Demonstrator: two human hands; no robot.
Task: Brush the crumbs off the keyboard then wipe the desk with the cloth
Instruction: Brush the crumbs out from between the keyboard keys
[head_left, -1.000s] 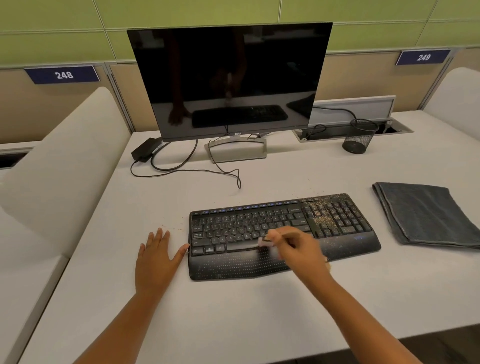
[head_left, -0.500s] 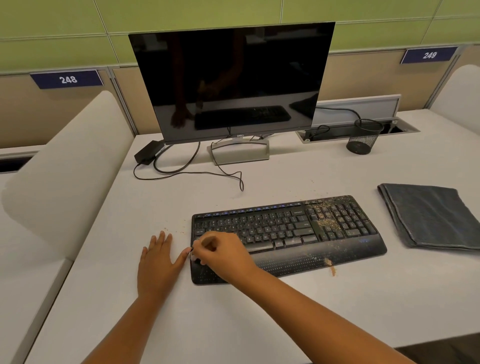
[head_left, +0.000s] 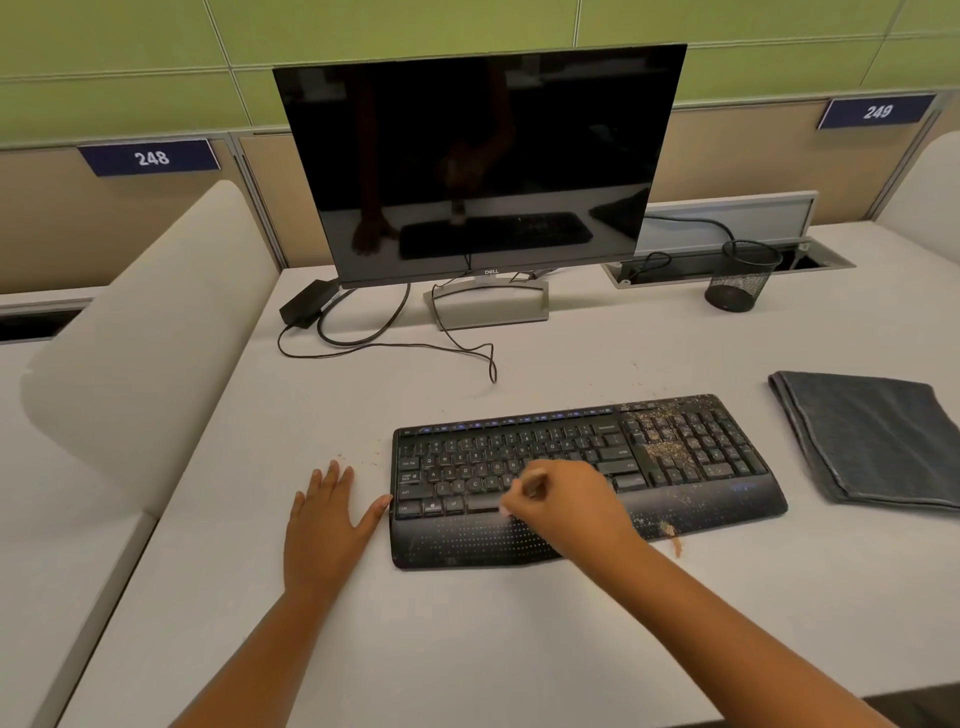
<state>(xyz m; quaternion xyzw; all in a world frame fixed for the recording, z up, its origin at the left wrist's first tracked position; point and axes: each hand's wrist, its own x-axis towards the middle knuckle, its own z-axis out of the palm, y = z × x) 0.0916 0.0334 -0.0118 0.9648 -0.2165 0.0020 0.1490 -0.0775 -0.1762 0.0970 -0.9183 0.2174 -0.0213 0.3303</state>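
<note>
The left hand lies flat and relaxed on the desk, its thumb touching the keyboard. The right hand pinches a small brush, blurred, over the lower keys. Crumbs cover the number pad. The folded cloth lies right of the keyboard, a monitor and a mesh cup behind.

Keyboard near the desk's front edge.
Monitor stands behind it at the back edge; cloth lies right, mesh cup toward the back right.
</note>
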